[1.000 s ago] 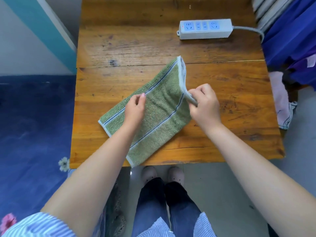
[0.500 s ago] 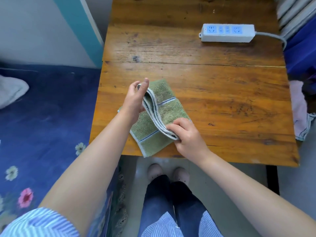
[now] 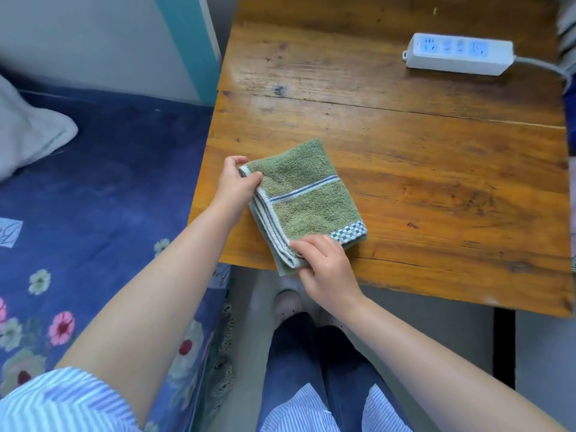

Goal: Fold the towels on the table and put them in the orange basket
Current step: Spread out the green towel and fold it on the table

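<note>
Lying folded near the front left corner of the wooden table [image 3: 405,145], the green towel [image 3: 307,194] shows a blue stripe across its top layer and a checkered band at its near right corner, with its stacked white-edged layers facing left. The left hand [image 3: 234,185] pinches the far left corner of the towel, thumb on top and fingers curled behind the edge. The right hand [image 3: 324,263] grips the near left corner, fingers curled over the layered edge. A white power strip [image 3: 458,54] sits well apart at the far right of the table. Blue floral bedding [image 3: 93,213] lies to the left.
</note>
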A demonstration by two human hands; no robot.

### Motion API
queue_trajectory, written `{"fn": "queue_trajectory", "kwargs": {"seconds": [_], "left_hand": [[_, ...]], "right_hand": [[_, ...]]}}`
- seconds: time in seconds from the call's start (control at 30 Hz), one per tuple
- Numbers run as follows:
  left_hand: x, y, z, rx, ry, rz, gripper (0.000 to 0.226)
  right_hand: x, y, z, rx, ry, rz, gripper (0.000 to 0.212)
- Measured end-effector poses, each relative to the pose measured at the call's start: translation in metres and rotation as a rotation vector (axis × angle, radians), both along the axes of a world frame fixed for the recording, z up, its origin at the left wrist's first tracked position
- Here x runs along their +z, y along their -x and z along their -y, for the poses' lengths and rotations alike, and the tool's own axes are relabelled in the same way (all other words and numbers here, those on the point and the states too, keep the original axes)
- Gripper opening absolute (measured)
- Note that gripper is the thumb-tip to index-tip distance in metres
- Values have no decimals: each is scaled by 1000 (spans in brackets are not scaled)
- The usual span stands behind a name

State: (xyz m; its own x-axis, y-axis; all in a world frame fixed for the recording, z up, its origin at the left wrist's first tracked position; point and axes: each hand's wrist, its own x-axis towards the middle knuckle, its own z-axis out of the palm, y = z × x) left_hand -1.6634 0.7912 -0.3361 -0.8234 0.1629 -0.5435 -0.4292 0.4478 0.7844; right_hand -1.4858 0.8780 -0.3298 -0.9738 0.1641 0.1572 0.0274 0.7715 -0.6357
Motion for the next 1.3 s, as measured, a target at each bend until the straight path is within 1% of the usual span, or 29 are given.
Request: {"fn": "queue_trajectory", "kwargs": {"seconds": [0.1, 0.17, 0.23, 0.3, 0.37, 0.43, 0.47, 0.53, 0.57, 0.63, 0.7, 0.77, 0.83, 0.9, 1.03, 1.1, 1.13, 1.17, 1.23, 1.27, 1.3], "left_hand": [[-9, 1, 6, -16, 51, -10, 40], [-14, -1, 8, -38, 151, -79, 47], [-17, -5, 10, -4, 194, -128, 49], [-17, -12, 10, 34, 199, -171, 47], [-16, -26, 11, 9, 254, -289, 43], [-15, -47, 9, -103, 316, -464, 39], [-15, -59, 7, -183, 332, -532, 38], [-19, -78, 2, -367, 374, -604, 41], [-23, -84, 0, -455, 413, -612, 45], [-34, -90, -1, -583, 511, -571, 55], [-44, -91, 2, -649, 614, -491, 62], [-51, -90, 5, -679, 667, -446, 64], [-55, -91, 5, -688, 678, -444, 65], [-56, -89, 4, -711, 693, -442, 65], [-55, -86, 8, -761, 674, -418, 65], [-50, -86, 9, -755, 678, -406, 64], [-47, -84, 9, -757, 676, -428, 64], [-41, -87, 9, -744, 669, -499, 63], [-33, -94, 8, -716, 630, -788, 59], [-33, -101, 9, -712, 607, -934, 59], [-32, -110, 11, -720, 595, -1008, 61]], "right_hand": [[-12, -2, 8, 8, 21, 61, 29], [-18, -5, 10, 59, 18, 107, 30], [-19, -9, 7, 124, 26, 125, 28], [-17, -7, -3, 96, 43, 87, 25], [-12, 5, -19, -9, 52, 37, 27], [-9, 28, -38, -74, 9, 16, 33], [-8, 42, -47, -83, -19, 42, 35], [-7, 72, -61, -57, -71, 190, 40], [-9, 85, -66, -13, -108, 257, 42], [-17, 106, -74, 114, -246, 329, 44], [-29, 118, -80, 254, -402, 414, 46], [-41, 121, -86, 310, -490, 485, 50], [-49, 121, -92, 297, -485, 508, 52], [-51, 125, -98, 253, -415, 538, 52], [-46, 131, -114, 67, -290, 615, 52], [-38, 118, -122, 16, -285, 547, 52], [-33, 107, -124, 8, -282, 462, 51], [-25, 93, -124, 42, -281, 348, 49], [-15, 63, -124, 178, -332, 158, 44], [-13, 48, -124, 258, -366, 115, 45], [-13, 34, -124, 345, -397, 111, 50]]}}
